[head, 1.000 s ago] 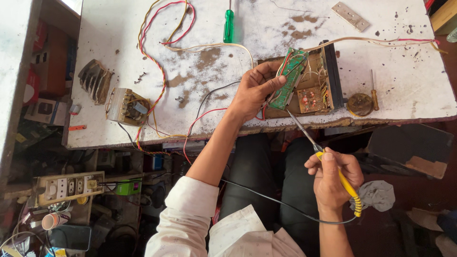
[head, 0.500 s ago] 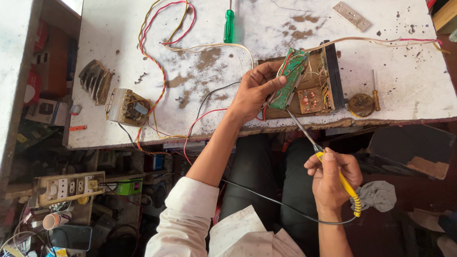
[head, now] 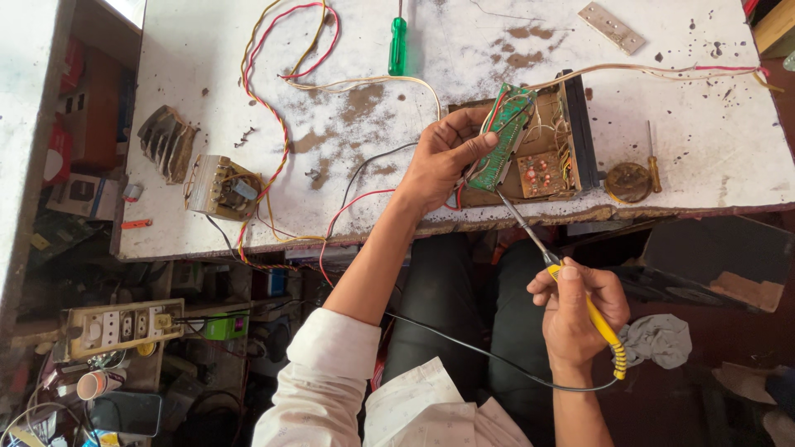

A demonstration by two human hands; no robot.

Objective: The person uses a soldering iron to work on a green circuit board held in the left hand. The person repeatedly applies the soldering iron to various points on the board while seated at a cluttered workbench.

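1. Where the white, stained table (head: 248,50) meets its near edge, towards the right corner, an opened wooden-framed electronic chassis (head: 546,157) lies with thin wires and a small brown board with red dots inside.
2. A narrow green circuit board (head: 507,136) stands tilted up out of the chassis at its left side.
3. Left hand (head: 443,157) reaches over the near edge, fingers closed around the green circuit board, thumb along its face.
4. Right hand (head: 580,310) sits off the table below the near edge, fist closed on the yellow handle of a soldering iron (head: 559,269); its metal tip points up to the board's lower end.
5. A green screwdriver (head: 398,45) lies near the far edge, and a transformer (head: 219,186) near the left corner.
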